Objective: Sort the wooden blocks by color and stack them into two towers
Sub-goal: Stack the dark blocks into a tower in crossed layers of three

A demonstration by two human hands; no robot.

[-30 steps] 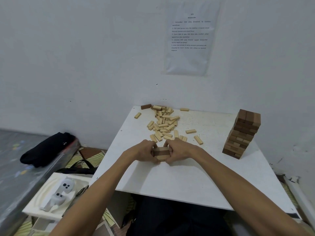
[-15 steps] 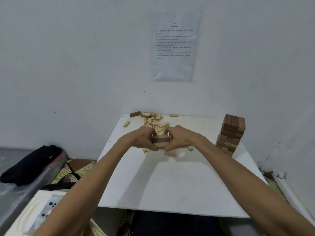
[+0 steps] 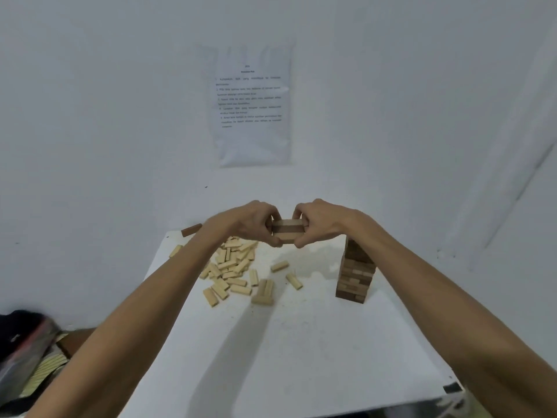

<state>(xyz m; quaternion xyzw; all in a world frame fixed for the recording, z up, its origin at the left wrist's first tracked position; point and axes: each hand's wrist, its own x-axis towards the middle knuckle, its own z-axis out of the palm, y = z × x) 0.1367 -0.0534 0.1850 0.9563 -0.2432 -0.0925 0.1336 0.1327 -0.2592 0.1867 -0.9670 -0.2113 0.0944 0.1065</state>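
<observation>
My left hand and my right hand grip the two ends of a small layered bundle of blocks, light on top and bottom with a dark one between, held in the air above the white table. A pile of light wooden blocks lies scattered below my left hand. A tower of mostly dark blocks stands at the right, its top hidden behind my right wrist. One dark block lies at the table's far left corner.
A few light blocks lie loose near the pile, among them a short stack and two singles. A printed sheet hangs on the white wall. A dark bag sits on the floor at the left.
Both hands have lifted the bundle of blocks off the table and raised it up and slightly right. A short stack of light blocks is left on the table.
</observation>
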